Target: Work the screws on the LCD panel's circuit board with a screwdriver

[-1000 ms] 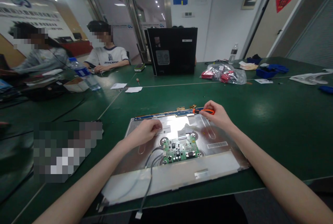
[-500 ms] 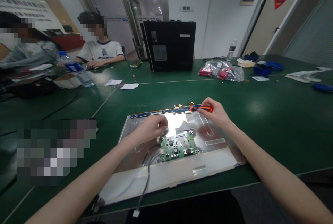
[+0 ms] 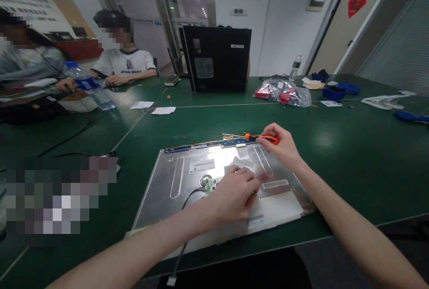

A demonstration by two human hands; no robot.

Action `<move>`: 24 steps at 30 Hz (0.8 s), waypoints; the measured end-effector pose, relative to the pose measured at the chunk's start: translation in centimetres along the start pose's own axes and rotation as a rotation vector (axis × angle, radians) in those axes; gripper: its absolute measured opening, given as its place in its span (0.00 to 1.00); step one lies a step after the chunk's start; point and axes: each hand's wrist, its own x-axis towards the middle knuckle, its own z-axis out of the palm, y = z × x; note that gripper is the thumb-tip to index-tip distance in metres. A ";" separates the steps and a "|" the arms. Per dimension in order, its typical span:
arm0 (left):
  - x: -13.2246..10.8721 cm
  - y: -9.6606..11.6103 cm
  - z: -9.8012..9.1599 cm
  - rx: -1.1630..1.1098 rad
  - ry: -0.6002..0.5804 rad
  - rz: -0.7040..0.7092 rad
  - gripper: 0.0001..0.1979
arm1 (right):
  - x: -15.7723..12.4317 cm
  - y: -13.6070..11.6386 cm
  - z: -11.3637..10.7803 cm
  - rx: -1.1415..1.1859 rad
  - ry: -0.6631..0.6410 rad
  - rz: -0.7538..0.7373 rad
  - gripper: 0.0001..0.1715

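My right hand (image 3: 280, 146) is closed round the orange and black handle of a screwdriver (image 3: 268, 138), its thin shaft pointing left above the panel's far edge. A metal-backed display panel (image 3: 161, 190) lies flat in front of me, with a long blue circuit strip (image 3: 201, 146) along that edge. My left hand (image 3: 236, 190) is over the green circuit board (image 3: 210, 185), covering most of it. Its fingers are curled down toward the board's right side, and their tips are hidden. From the board's left side a dark cable (image 3: 183, 246) runs down to a white plug (image 3: 171, 281) at the table's front edge.
A black computer case (image 3: 217, 58) stands at the back of the green table (image 3: 335, 159). Right of it lie a plastic bag with red items (image 3: 281, 92) and blue gloves (image 3: 348, 87). A water bottle (image 3: 90, 85) leans at left, near two seated people. A blurred patch covers the near left.
My left hand has moved right and toward me, from left of the circuit board to over it. The screwdriver's shaft now shows above the panel's far edge; my right hand has barely moved.
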 end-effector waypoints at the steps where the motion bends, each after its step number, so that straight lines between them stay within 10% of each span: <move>1: -0.1 0.0 0.1 0.017 0.009 -0.001 0.03 | -0.1 -0.1 0.1 -0.001 -0.006 0.003 0.14; 24: -3.3 2.3 0.4 0.219 0.043 0.074 0.07 | 0.6 -3.3 -3.5 0.106 0.055 -0.006 0.17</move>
